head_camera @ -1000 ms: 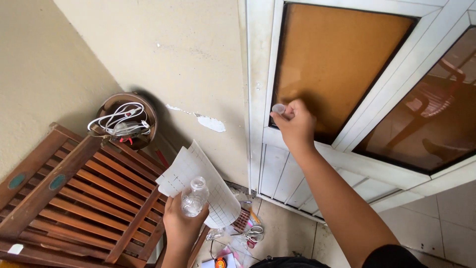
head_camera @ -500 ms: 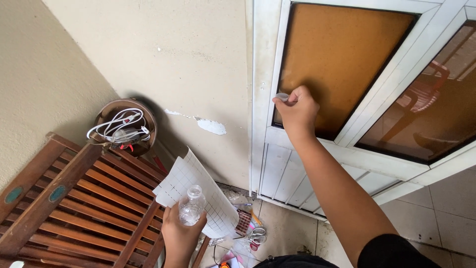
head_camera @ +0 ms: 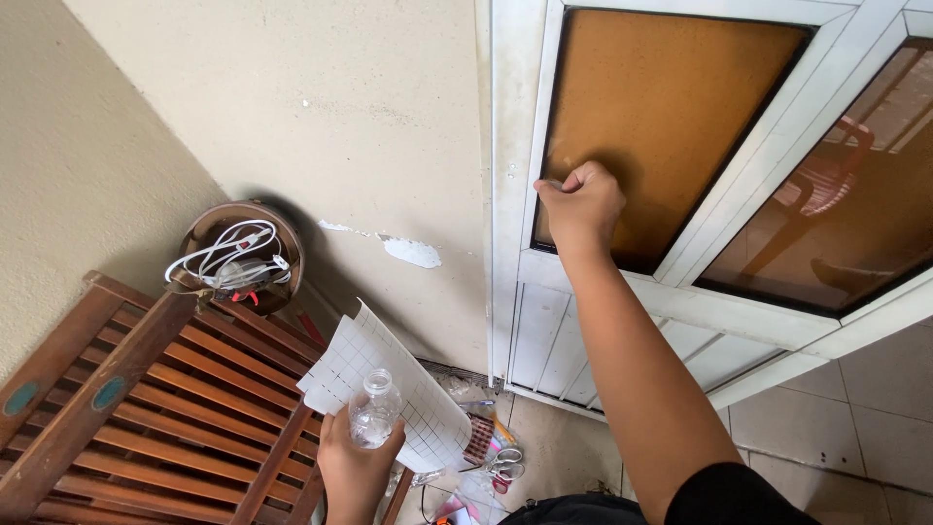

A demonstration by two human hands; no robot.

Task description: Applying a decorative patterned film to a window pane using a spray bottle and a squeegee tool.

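My right hand (head_camera: 583, 206) is closed in a fist and pressed against the amber glass pane (head_camera: 671, 107) of a white-framed door (head_camera: 510, 194), near the pane's lower left corner. A small pale object (head_camera: 547, 185) pokes out of the fist on the left; what it is cannot be told. Low in the view, my left hand (head_camera: 352, 469) holds a small clear plastic bottle (head_camera: 372, 412) without a cap, together with a white gridded sheet (head_camera: 389, 379) that fans out behind it.
A brown slatted wooden seat (head_camera: 146, 408) fills the lower left. Beside the wall a round brown bowl (head_camera: 243, 253) holds white cables. Scissors (head_camera: 503, 461) and small clutter lie on the floor by the door. A second pane (head_camera: 836, 204) stands at right.
My right hand has gone from pinching the small object at its fingertips to a tight fist on the glass. My left hand with bottle and sheet sits slightly lower in view.
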